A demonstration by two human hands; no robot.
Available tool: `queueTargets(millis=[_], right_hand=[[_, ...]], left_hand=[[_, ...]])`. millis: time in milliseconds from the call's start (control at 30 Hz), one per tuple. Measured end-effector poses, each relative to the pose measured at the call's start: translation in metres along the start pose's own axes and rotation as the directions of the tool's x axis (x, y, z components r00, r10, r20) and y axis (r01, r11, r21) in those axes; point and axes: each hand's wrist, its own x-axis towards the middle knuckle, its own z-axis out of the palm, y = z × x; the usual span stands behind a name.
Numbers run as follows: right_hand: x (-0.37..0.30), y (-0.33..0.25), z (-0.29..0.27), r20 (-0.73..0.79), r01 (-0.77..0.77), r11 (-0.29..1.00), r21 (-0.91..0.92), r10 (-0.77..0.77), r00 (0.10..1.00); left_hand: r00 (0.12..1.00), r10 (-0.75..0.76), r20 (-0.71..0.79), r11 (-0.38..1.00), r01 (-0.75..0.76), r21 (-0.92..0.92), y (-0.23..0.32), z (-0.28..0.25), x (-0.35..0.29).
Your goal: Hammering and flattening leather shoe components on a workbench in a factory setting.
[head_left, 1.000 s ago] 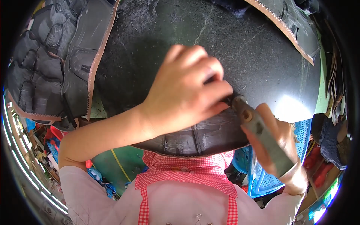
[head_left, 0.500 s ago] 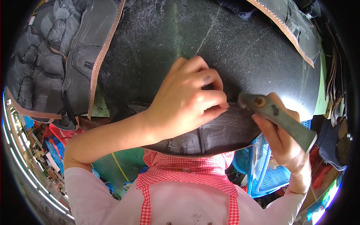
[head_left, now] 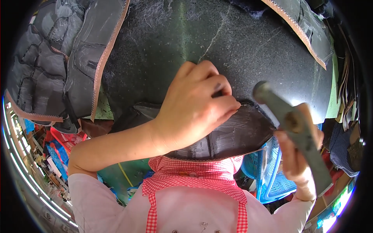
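Note:
My left hand (head_left: pixel 200 103) is closed, with curled fingers and thumb pinching at the upper edge of a dark leather-like piece (head_left: pixel 243 130). That piece has a zigzag-stitched border and lies over the near edge of a black worktop (head_left: pixel 151 66); my hand and forearm cover part of it. What lies right under the fingertips is hidden. In my right hand (head_left: pixel 293 155) is a hammer (head_left: pixel 311 147), gripped by its handle. Its metal head is raised to the right of my left hand, apart from the piece, and is slightly blurred.
More dark stitched pieces lie on the worktop, a stack (head_left: pixel 46 73) at the left and another piece (head_left: pixel 297 23) at the far right. Below the right side stands a blue plastic basket (head_left: pixel 272 182). A red basket (head_left: pixel 68 138) is at the lower left.
The hammer has risen and swung away to the right with my right hand, farther from my left hand. My left hand has shifted slightly right along the piece's edge.

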Motion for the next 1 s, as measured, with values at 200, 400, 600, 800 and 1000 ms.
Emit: queueTargets(millis=[200, 400, 600, 800, 1000], right_hand=[[0.01, -0.001, 0.01, 0.024, -0.087, 0.996, -0.008, 0.087, 0.996], [0.014, 0.005, 0.002, 0.277, 0.036, 0.998, 0.044, -0.047, 0.96], [0.01, 0.001, 0.008, -0.007, 0.173, 0.977, -0.128, -0.176, 0.984], [0.011, -0.008, 0.012, 0.065, -0.062, 0.997, -0.048, 0.065, 0.996], [0.023, -0.002, 0.008, 0.226, 0.151, 0.981, -0.122, -0.121, 0.966]], left_hand=[[0.997, 0.075, 0.01, 0.991, -0.075, 0.107, -0.001, -0.001, -0.004], [0.999, 0.034, 0.036, 0.999, -0.035, 0.03, -0.011, -0.02, 0.001], [0.998, 0.02, 0.062, 0.997, -0.016, -0.07, -0.009, -0.008, -0.005], [0.992, 0.054, 0.111, 0.999, -0.053, -0.012, -0.007, -0.013, 0.0], [0.988, 0.133, 0.084, 0.991, -0.135, 0.024, -0.011, -0.011, -0.004]])
